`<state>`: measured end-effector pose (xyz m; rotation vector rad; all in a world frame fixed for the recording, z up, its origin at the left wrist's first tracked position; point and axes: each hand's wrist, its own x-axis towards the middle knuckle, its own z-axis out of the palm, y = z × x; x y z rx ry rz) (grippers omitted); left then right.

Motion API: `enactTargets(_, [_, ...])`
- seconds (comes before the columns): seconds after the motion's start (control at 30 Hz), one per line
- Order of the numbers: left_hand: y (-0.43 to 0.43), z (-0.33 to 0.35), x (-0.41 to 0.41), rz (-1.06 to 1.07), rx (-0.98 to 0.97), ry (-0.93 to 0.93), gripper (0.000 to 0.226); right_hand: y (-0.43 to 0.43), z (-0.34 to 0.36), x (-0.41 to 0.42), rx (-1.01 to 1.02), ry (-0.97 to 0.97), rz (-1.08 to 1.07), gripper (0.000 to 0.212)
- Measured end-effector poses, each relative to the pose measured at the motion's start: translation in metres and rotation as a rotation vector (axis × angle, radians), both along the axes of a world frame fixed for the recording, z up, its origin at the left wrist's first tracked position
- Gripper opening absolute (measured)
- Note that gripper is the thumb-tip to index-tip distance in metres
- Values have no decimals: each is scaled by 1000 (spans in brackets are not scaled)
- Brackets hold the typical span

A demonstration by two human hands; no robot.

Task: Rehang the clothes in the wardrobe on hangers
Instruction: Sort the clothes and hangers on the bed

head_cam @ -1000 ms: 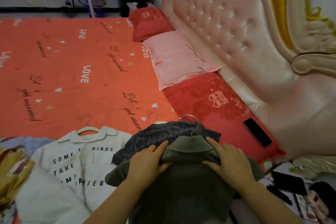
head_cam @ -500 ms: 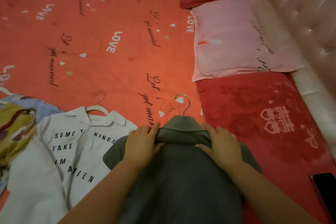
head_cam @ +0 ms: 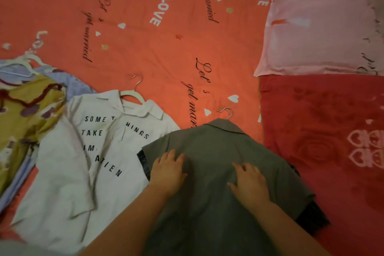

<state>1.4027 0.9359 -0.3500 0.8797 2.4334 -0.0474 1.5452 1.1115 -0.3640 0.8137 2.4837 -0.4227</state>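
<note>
A grey-green collared shirt [head_cam: 214, 147] lies flat on the bed, the metal hook of its hanger [head_cam: 227, 112] sticking out above the collar. A dark knitted garment [head_cam: 311, 218] shows under its edges. My left hand [head_cam: 167, 169] rests flat on the shirt's left shoulder area with straight fingers. My right hand [head_cam: 250, 183] presses flat on the middle of the shirt, fingers spread. To the left lies a white shirt [head_cam: 87, 151] with black lettering on a white hanger [head_cam: 133, 93].
A yellow patterned garment [head_cam: 22, 110] and a blue striped one [head_cam: 76, 87] on white hangers lie at the far left. The orange bedsheet [head_cam: 145, 37] stretches ahead. A pink pillow [head_cam: 320, 21] and a red pillow [head_cam: 324, 131] lie at the right.
Both hands slid down from the grey shirt's collar onto its body, smoothing it flat. The view tilted further down, so the headboard and the phone left the frame.
</note>
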Motion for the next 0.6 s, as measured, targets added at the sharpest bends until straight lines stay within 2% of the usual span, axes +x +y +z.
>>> enactTargets(0.33, [-66, 87, -15, 142, 106, 152, 49, -62, 89, -50, -24, 171, 173, 58])
enactTargets(0.6, [-200, 150, -15, 326, 128, 260, 49, -178, 151, -94, -11, 274, 404, 57])
